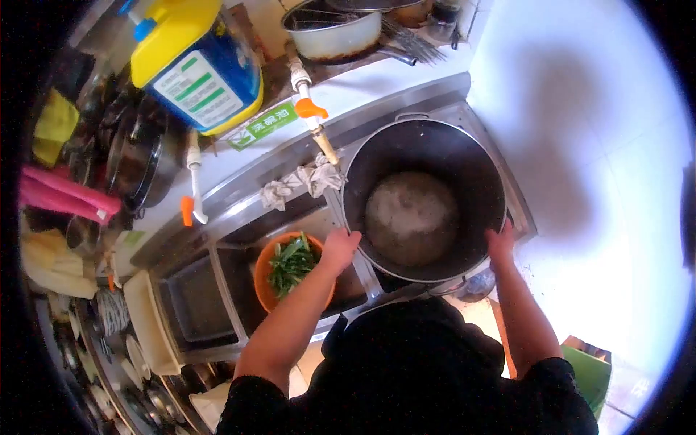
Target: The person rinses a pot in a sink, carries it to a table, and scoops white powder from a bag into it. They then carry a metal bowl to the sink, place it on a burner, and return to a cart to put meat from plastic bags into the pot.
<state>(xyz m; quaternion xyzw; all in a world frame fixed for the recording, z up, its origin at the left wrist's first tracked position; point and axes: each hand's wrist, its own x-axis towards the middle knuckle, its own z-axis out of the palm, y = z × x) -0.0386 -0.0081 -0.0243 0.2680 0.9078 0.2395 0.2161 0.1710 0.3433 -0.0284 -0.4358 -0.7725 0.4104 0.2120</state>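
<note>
A large dark stockpot [475, 170] sits at the right end of the metal sink, with cloudy, foamy liquid [413, 217] in its bottom. My left hand [340, 250] holds the pot's near left rim, fingers closed against it. On the opposite side my right hand [500, 245] grips the rim, thumb up and the other fingers partly hidden behind the wall. Just left of my left hand, an orange bowl [262, 279] of green leafy vegetables [293, 264] stands in the middle basin. My left forearm covers part of that bowl.
A white tap with an orange handle [312, 109] reaches down beside the pot, above a crumpled cloth [319, 177]. Another tap [194, 206] is farther left. On the ledge stand a yellow-and-blue jug [239, 58] and a pan [333, 36]. A white wall [616, 145] borders the right.
</note>
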